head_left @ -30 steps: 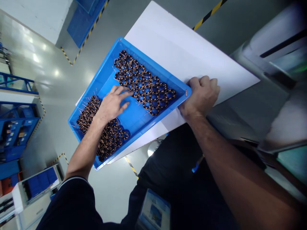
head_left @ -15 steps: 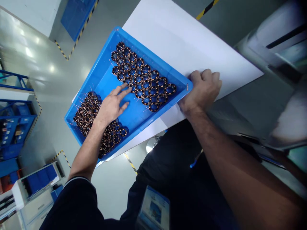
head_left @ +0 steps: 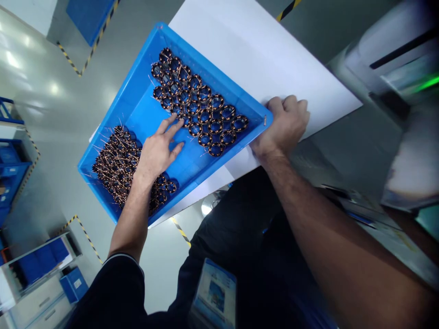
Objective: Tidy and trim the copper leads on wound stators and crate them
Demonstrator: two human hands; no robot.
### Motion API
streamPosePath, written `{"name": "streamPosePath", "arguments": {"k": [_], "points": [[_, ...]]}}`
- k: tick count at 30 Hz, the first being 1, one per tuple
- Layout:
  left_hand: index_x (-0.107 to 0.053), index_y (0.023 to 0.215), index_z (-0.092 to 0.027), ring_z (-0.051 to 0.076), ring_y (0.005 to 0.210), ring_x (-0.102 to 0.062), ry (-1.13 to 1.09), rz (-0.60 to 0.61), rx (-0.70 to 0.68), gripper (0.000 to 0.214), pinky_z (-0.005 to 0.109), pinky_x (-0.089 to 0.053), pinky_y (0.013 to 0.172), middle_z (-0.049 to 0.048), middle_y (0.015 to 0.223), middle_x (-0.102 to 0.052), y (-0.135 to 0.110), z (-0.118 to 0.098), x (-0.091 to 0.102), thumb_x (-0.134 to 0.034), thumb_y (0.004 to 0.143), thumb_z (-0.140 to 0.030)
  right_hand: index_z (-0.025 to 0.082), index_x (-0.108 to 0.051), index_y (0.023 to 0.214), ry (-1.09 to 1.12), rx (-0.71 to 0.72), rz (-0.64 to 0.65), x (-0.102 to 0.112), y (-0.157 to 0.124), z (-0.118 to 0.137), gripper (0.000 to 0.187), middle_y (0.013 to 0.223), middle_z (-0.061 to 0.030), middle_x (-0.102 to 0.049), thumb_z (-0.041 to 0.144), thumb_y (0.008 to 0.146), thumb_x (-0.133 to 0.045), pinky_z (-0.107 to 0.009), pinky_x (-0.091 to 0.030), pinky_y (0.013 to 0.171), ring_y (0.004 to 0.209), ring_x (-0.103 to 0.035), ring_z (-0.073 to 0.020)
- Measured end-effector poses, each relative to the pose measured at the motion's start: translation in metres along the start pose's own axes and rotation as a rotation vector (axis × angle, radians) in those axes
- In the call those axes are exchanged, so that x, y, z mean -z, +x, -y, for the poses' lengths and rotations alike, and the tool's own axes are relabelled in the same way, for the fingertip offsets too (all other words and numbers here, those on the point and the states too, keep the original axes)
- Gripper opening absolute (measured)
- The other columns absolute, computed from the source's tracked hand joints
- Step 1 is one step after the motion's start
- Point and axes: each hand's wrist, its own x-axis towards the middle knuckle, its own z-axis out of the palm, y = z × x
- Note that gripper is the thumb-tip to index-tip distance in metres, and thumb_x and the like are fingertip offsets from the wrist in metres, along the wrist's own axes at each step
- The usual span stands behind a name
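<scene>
A blue plastic tray (head_left: 128, 89) lies tilted across the view, holding two groups of ring-shaped coils wound with copper wire. My left hand (head_left: 158, 148) reaches into it with fingers apart; the index and middle fingertips touch the lower edge of the neatly laid coils (head_left: 194, 107). Under and beside my left forearm sits a denser heap of coils (head_left: 116, 164), their wire ends sticking up. My right hand (head_left: 284, 123) is closed in a fist against the outside of the tray's right corner, above the white board. Whatever its curled fingers hold, if anything, is hidden.
The tray rests on a white board (head_left: 274, 59). Below my arms are dark trousers and a badge in a clear holder (head_left: 216, 294). A drawer cabinet (head_left: 41, 292) and a blue rack (head_left: 13, 169) stand at left. Blurred equipment (head_left: 394, 59) is at right.
The whole view has shifted, so the tray and hands appear slightly further left and up. My left fingertips stay at the coil rows' edge, and my right hand stays at the corner.
</scene>
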Motion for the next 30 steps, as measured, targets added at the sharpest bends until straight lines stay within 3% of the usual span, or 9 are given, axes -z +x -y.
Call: {"name": "streamPosePath", "arguments": {"k": [5,17,30], "points": [[-0.053,0.176,-0.031,0.026,0.109,-0.084,-0.045,-0.002,-0.009,0.067,0.060,-0.068,0.117,0.0116,0.190,-0.042,-0.001,0.004,-0.001,-0.067,0.111,-0.033,0.025,-0.070,0.119,-0.035,-0.024,-0.016,-0.003,0.000,0.001,0.027,0.134,-0.0169,-0.065,0.031,0.119,-0.044,-0.053,-0.036,0.106,0.128,-0.050,-0.0379],[-0.051,0.177,-0.026,0.027,0.113,-0.083,-0.033,0.010,-0.008,0.071,0.057,-0.069,0.116,0.0139,0.191,-0.041,-0.003,0.002,-0.003,-0.071,0.109,-0.030,0.024,-0.068,0.116,-0.010,-0.015,-0.021,-0.010,0.003,-0.006,0.028,0.129,-0.0158,-0.061,0.029,0.118,-0.040,-0.051,-0.033,0.102,0.125,-0.045,-0.0370],[-0.050,0.178,-0.027,0.025,0.110,-0.083,-0.063,-0.006,-0.021,0.071,0.057,-0.069,0.116,0.0135,0.191,-0.040,-0.004,0.008,-0.006,-0.067,0.110,-0.038,0.024,-0.067,0.114,-0.014,-0.009,0.026,0.004,-0.001,0.005,0.026,0.130,-0.0177,-0.062,0.034,0.119,-0.043,-0.049,-0.030,0.098,0.127,-0.047,-0.0382]]}}
